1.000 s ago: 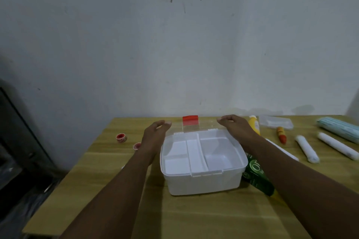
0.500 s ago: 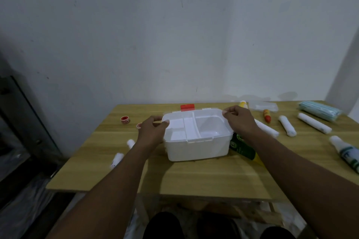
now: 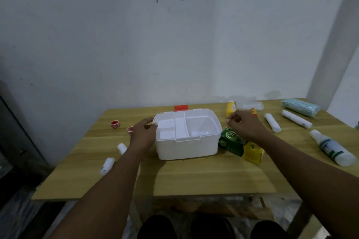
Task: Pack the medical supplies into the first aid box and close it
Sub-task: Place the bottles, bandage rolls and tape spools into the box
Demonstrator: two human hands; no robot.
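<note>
Moved since a moment ago: our right hand (image 3: 245,124) has come off the box's right rim and now hangs just beside it, over the green and yellow carton (image 3: 240,146); our left hand (image 3: 143,133) has stayed on the left rim.
Step in hand: we judge the box opened and steadied, with packing itself not yet begun, since every compartment looks bare.
Box: the white first aid box (image 3: 187,136) sits open near the middle of the wooden table (image 3: 194,176), its inner tray split into small sections on the left and one large one on the right. A red catch (image 3: 181,107) shows behind the back rim; we cannot make out the lid clearly.
Left hand: fingers curled over the left wall of the box, touching it, holding it still.
Right hand: loosely curled, fingertips drawn near the thumb, nothing held, apart from the box.
Supplies on our right: the carton touching the box's right side, a yellow bottle (image 3: 230,108), white bandage rolls (image 3: 272,125), a blue pack of masks (image 3: 300,107) and a white bottle (image 3: 332,149) lying on its side.
Supplies on our left: two small red and white tape rolls (image 3: 115,124) and two more white rolls (image 3: 107,165).
Next move: we would likely lift the nearest thing, the carton, and it calls for the large right section, being too bulky for the small ones.
</note>
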